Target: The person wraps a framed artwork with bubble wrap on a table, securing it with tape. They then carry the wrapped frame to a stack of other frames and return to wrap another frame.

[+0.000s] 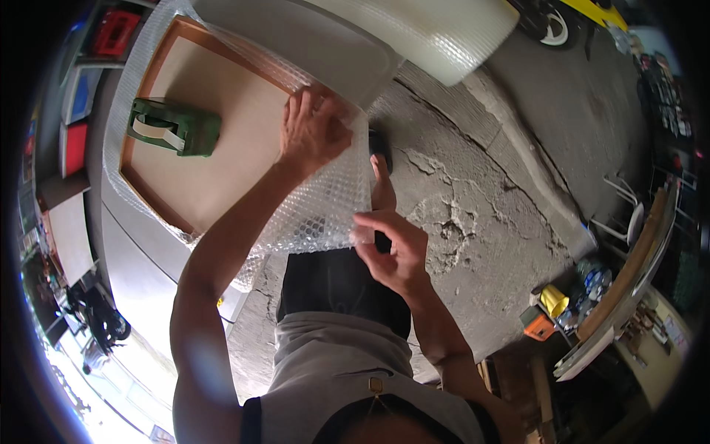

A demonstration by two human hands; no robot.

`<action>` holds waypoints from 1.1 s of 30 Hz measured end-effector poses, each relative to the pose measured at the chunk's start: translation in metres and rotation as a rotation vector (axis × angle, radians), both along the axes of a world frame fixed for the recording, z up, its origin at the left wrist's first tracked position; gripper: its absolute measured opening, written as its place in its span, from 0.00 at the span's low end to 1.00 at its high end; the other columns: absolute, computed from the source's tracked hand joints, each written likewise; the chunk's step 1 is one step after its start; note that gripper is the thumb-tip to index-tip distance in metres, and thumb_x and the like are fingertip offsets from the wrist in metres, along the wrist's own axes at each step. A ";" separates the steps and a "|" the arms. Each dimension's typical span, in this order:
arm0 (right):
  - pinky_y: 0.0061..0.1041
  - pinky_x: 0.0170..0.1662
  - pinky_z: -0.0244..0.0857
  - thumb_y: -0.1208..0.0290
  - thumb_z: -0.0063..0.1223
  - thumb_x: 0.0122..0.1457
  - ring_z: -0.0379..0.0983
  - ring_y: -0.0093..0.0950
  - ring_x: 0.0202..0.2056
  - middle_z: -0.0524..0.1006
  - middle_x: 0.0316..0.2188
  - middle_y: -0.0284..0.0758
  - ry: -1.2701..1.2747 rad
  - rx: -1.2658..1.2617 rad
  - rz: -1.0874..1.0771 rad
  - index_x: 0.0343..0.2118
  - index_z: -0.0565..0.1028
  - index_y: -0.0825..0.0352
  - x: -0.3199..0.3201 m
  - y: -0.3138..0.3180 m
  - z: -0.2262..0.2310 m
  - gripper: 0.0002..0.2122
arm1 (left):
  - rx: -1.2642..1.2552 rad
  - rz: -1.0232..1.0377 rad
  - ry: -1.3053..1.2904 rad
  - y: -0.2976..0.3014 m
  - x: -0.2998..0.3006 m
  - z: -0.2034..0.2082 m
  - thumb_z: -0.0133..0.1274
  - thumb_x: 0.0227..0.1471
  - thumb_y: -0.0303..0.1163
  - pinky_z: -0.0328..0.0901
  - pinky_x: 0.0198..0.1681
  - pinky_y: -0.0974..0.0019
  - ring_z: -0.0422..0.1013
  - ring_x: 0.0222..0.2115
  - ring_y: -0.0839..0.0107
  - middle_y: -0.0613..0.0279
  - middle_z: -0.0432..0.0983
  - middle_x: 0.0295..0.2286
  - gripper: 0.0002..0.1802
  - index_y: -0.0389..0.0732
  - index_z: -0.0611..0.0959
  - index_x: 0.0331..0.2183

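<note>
A flat frame with raised brown edges and a beige panel (pixel 214 111) lies on a sheet of clear bubble wrap (pixel 314 200). On the panel stands a green tape dispenser (pixel 200 133) with a roll of pale tape. My left hand (pixel 314 129) rests over the frame's right edge, fingers spread and pressing on the wrap there. Near my body, my right hand (pixel 396 251) pinches the loose corner of the bubble wrap between thumb and forefinger. Whether a bit of tape is also in that pinch I cannot tell.
A large roll of bubble wrap (pixel 444 37) lies beyond the grey work surface (pixel 325 44). Cracked concrete floor (pixel 451 192) spreads to the right. A yellow cup (pixel 553 301) and an orange box (pixel 538 324) are at the lower right. Shelves line the left.
</note>
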State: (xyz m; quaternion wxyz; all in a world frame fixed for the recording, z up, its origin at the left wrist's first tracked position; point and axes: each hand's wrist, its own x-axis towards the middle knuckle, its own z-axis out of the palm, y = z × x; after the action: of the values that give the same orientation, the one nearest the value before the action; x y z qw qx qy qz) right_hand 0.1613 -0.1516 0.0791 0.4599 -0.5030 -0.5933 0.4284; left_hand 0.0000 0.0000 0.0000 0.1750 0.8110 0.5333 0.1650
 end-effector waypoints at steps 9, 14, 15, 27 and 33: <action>0.29 0.40 0.69 0.79 0.61 0.46 0.71 0.29 0.30 0.71 0.26 0.33 -0.197 0.346 0.638 0.40 0.73 0.68 0.000 0.165 0.028 0.16 | -0.087 -0.223 -0.247 0.034 -0.033 0.015 0.60 0.44 0.36 0.59 0.52 0.54 0.62 0.49 0.58 0.62 0.71 0.43 0.12 0.48 0.82 0.35; 0.28 0.37 0.69 0.78 0.61 0.46 0.70 0.26 0.30 0.70 0.27 0.32 -0.263 0.395 0.826 0.35 0.75 0.67 -0.021 0.233 0.019 0.11 | -0.263 0.179 -0.610 0.054 -0.029 0.018 0.62 0.43 0.29 0.69 0.32 0.64 0.74 0.25 0.70 0.61 0.77 0.25 0.11 0.38 0.81 0.32; 0.28 0.37 0.69 0.77 0.61 0.46 0.70 0.26 0.31 0.70 0.28 0.32 -0.271 0.409 0.845 0.34 0.75 0.67 -0.026 0.242 0.016 0.10 | -0.301 0.279 -0.585 0.059 -0.034 0.019 0.63 0.42 0.30 0.69 0.31 0.65 0.74 0.25 0.71 0.60 0.77 0.24 0.13 0.37 0.80 0.33; 0.24 0.28 0.71 0.82 0.62 0.45 0.75 0.27 0.26 0.76 0.25 0.33 -0.180 0.302 1.001 0.34 0.78 0.67 -0.062 0.335 -0.037 0.11 | -0.495 0.745 -0.885 0.108 -0.087 -0.008 0.69 0.36 0.37 0.68 0.26 0.70 0.74 0.20 0.72 0.58 0.77 0.20 0.35 0.31 0.68 0.42; 0.24 0.25 0.67 0.79 0.64 0.45 0.73 0.27 0.24 0.76 0.24 0.33 -0.223 0.208 1.041 0.27 0.77 0.68 -0.071 0.355 -0.055 0.06 | -0.647 0.755 -0.843 0.113 -0.093 -0.001 0.67 0.38 0.35 0.65 0.22 0.71 0.73 0.19 0.74 0.61 0.76 0.18 0.24 0.34 0.74 0.35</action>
State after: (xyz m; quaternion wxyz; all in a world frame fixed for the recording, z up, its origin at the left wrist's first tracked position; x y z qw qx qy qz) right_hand 0.0903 0.2031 0.0242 0.1683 -0.1369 -0.8484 0.4828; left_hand -0.0931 0.1133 -0.0012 0.5345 0.3398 0.6899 0.3505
